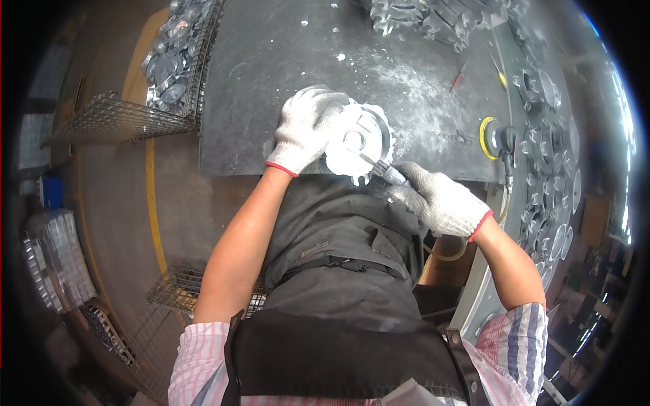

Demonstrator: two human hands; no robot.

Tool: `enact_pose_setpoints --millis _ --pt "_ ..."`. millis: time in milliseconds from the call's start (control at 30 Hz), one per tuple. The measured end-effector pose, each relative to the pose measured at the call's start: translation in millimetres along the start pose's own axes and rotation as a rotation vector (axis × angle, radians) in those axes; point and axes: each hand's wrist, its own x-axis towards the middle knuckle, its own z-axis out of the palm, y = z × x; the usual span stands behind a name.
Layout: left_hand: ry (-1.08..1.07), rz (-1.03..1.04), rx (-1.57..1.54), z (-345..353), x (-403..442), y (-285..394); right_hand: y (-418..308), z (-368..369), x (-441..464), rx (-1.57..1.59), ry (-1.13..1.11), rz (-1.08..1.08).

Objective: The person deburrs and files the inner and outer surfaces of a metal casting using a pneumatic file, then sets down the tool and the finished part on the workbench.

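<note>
In the head view, a pale round metal casting (344,162) with a notched rim and a ring at its centre is at the near edge of the dark table. My left hand (308,127), in a white knit glove with a red cuff, grips the casting's left side. My right hand (443,201), gloved the same way, is wrapped round a small hand-held air grinder (387,172). The grinder's thin tip points at the face of the casting; whether it touches cannot be made out.
Wire baskets (128,116) at the left hold shiny metal parts (175,64). More castings (447,17) lie on the far table edge and along the right side (542,142). A disc sander (497,139) with a yellow rim and a red-handled tool (458,78) rest on the dusty table (264,74).
</note>
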Motion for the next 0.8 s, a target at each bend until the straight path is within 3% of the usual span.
enact_pose_setpoints --millis 800 --pt "0.019 0.032 0.059 2 -1 -2 -9 5 12 0.143 -0.039 0.033"
